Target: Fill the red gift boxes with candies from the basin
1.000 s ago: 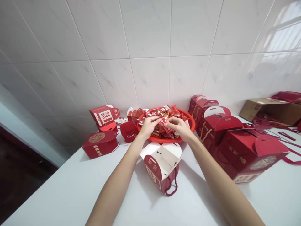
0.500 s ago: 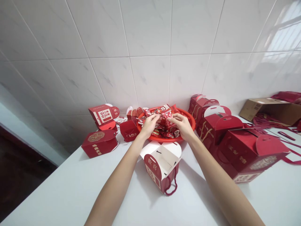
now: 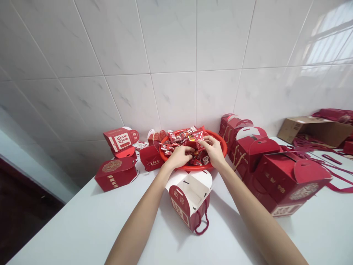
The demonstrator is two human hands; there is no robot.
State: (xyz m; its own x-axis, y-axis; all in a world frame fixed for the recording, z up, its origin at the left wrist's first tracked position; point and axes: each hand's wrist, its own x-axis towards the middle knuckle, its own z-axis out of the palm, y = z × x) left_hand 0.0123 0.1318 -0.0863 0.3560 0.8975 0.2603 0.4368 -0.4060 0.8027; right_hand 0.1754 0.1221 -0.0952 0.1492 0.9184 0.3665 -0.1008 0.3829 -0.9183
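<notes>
Spotted red packet point(image 3: 198, 136) in one hand's pinch

It sits between the right hand's point(image 3: 215, 151) thumb and fingers, over the red basin point(image 3: 193, 168); the left hand point(image 3: 179, 157) has just moved away from it, down into the wrapped pieces point(image 3: 176, 138), whether gripping one I cannot tell; picking out seems still in hand, judging by that reach; the packet looks sealed, pale-dotted and upright; the open gift box point(image 3: 180, 208) stands just in front.

The left hand point(image 3: 180, 156) has let go of the dotted red packet point(image 3: 198, 136) at the right hand's point(image 3: 214, 150) fingertips and dropped onto wrapped sweets point(image 3: 196, 162) below it.
</notes>
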